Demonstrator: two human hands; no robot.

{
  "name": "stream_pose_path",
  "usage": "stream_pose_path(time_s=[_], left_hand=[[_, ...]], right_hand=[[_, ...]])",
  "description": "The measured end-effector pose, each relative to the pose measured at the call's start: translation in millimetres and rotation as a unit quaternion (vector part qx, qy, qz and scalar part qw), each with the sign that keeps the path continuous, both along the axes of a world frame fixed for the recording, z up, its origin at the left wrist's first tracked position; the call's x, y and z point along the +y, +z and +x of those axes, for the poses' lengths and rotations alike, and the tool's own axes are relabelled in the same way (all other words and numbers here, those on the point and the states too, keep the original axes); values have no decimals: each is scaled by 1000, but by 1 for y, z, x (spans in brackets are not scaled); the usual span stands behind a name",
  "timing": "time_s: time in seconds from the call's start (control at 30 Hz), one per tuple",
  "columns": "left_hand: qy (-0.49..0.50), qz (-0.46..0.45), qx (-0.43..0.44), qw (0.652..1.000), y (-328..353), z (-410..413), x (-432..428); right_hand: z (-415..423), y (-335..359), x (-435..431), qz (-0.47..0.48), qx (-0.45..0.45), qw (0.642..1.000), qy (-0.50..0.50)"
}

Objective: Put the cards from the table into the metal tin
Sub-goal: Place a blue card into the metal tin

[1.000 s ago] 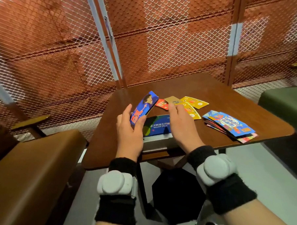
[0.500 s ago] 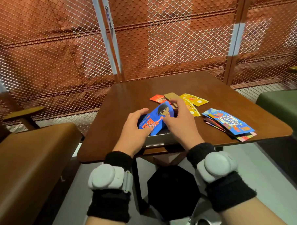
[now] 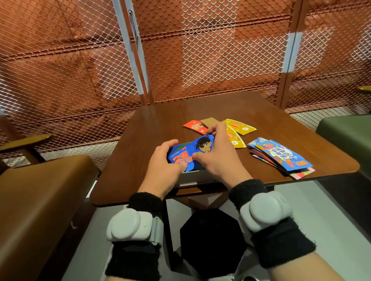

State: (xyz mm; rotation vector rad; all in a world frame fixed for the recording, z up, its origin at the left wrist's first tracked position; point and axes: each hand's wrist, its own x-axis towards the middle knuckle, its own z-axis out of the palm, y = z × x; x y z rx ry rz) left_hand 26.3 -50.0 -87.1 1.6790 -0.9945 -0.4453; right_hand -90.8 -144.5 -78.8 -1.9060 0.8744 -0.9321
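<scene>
A blue cartoon card (image 3: 198,148) lies across the top of the metal tin (image 3: 196,177) at the table's near edge. My left hand (image 3: 164,162) grips the card's left end with curled fingers. My right hand (image 3: 219,154) pinches its right end, thumb below and fingers over the far corner. Most of the tin is hidden under the card and my hands. Red and yellow cards (image 3: 239,127) lie loose behind my right hand. A stack of cards topped by a blue one (image 3: 282,156) sits at the right.
The brown table (image 3: 235,108) stands against a wire mesh wall (image 3: 205,45). A brown padded seat (image 3: 33,197) is at the left and a green seat (image 3: 355,130) at the right. A black table base (image 3: 212,241) is on the floor below.
The blue card came down from upright in my left hand onto the tin. My right hand moved in and took its right end.
</scene>
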Motion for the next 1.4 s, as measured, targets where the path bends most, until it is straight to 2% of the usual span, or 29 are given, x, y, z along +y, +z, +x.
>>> stream_pose_path(time_s=[0.23, 0.33, 0.5, 0.83, 1.17, 1.27, 1.4], left_hand=[[-3, -17, 38, 999, 5, -5, 0], [3, -20, 40, 999, 5, -6, 0], [10, -20, 43, 999, 7, -7, 0], [53, -16, 56, 997, 9, -13, -2], [114, -22, 80, 990, 12, -19, -7], [111, -20, 88, 990, 13, -21, -7], [112, -14, 82, 990, 14, -23, -7]], right_hand=[[-3, -3, 2, 34, -55, 998, 28], [-4, -2, 3, 25, -45, 998, 44], [-6, -2, -2, -53, -7, 998, 16], [-5, 1, -2, 2, 4, 1000, 5], [-7, 2, -15, -13, -7, 999, -46], [-13, 2, -15, -56, -28, 994, -94], [-18, 1, -20, -102, 23, 986, -129]])
